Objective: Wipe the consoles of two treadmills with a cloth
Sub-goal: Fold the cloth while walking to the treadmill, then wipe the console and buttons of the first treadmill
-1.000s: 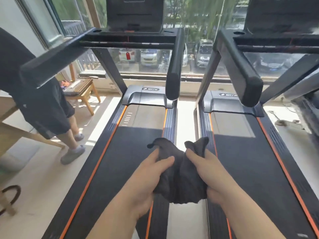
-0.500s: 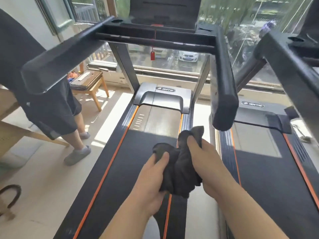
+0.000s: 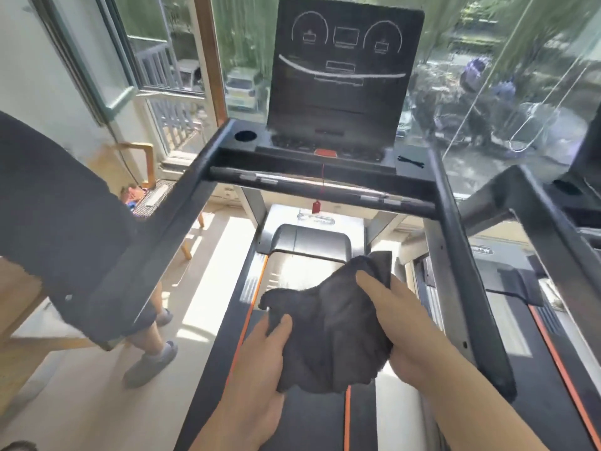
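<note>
Head view: the dark cloth (image 3: pixel 331 333) hangs bunched between both hands above the belt, the left hand (image 3: pixel 260 362) pinching its lower left edge with the thumb on top, the right hand (image 3: pixel 406 323) curled round its right side. The console (image 3: pixel 344 76) of the near treadmill stands straight ahead and well above the cloth, beyond the crossbar (image 3: pixel 322 187), its upright panel running left to right. By my reading the right hand, higher and further forward, is the nearer to reach it
</note>
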